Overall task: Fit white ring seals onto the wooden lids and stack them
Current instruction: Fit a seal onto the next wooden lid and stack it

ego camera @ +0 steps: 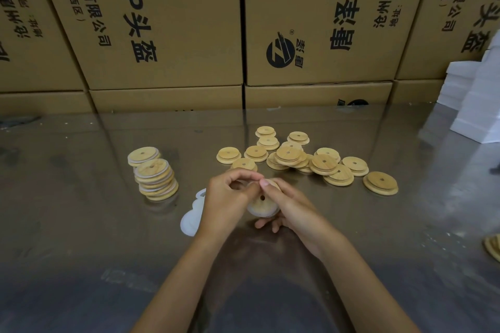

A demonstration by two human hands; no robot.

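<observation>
Both hands meet over one round wooden lid (263,205) with a small centre hole, held tilted above the table. My right hand (289,207) grips the lid from below and the right, thumb on its top edge. My left hand (228,197) pinches a white ring seal at the lid's upper left rim. A white band shows along the lid's lower edge. A leaning stack of sealed lids (157,180) stands to the left. Several loose bare lids (297,158) lie scattered behind the hands. White ring seals (192,215) lie beside my left wrist.
The table (81,224) is shiny metal. Cardboard boxes (167,21) wall off its far edge. White foam blocks (473,100) sit at the far right. More wooden lids (493,246) show at the right edge.
</observation>
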